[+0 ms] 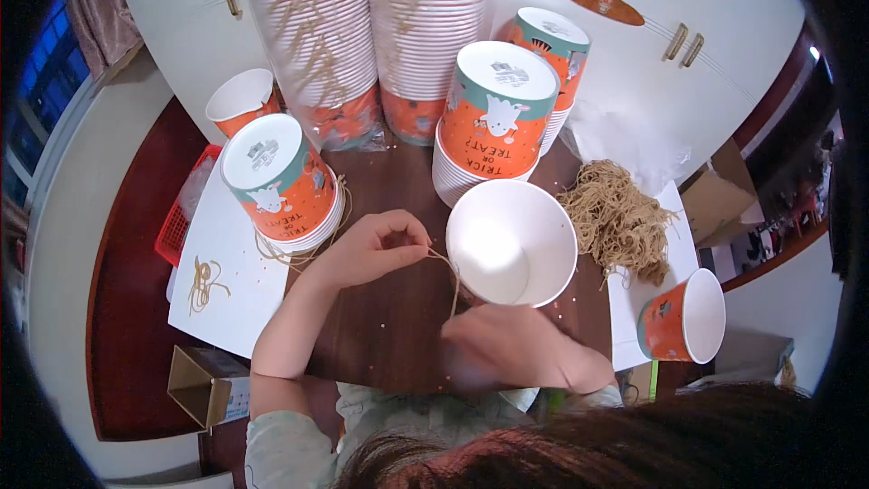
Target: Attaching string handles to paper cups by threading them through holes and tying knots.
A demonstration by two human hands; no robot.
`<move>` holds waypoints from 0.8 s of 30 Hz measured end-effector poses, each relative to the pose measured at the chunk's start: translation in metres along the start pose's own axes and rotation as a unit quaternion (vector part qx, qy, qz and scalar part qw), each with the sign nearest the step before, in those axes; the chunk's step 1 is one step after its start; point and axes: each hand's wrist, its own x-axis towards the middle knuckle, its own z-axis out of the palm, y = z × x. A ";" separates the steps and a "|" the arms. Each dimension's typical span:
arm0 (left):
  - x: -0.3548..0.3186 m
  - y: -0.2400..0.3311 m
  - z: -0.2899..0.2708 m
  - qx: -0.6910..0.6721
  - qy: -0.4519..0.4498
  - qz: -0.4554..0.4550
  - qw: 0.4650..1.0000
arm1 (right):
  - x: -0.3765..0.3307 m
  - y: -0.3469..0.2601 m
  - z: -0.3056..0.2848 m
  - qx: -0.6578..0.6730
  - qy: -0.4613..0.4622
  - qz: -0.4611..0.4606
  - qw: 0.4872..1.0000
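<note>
A white-lined paper cup (pixel 471 249) stands with its mouth up in front of me on the brown tabletop. My left hand (pixel 385 249), beside the cup's left side, pinches a thin tan cord (pixel 442 259) between thumb and fingertips. From there the cord runs to the cup's side and bends down toward my right hand (pixel 516 344). That hand lies just in front of the cup, smeared by motion, and its fingers cannot be made out. A tangled heap of tan cord (pixel 620 217) lies to the right of the cup.
Upside-down orange cup stacks stand at left (pixel 281 186) and behind the cup (pixel 498 118). Tall wrapped cup stacks (pixel 312 36) rise at the back. A single cup (pixel 665 321) tilts at the right edge. Loose cord pieces (pixel 206 285) lie on the left white surface.
</note>
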 end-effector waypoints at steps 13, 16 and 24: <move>-0.067 -0.039 0.047 0.039 0.107 -0.086 0.990 | 0.011 -0.001 0.084 -0.200 -0.067 -0.040 0.977; -0.069 -0.047 0.057 0.064 0.111 -0.105 0.986 | 0.009 0.002 0.093 -0.216 -0.031 -0.054 0.974; -0.068 -0.045 0.065 0.020 0.117 -0.163 0.979 | 0.008 0.002 0.096 -0.189 -0.089 -0.057 0.976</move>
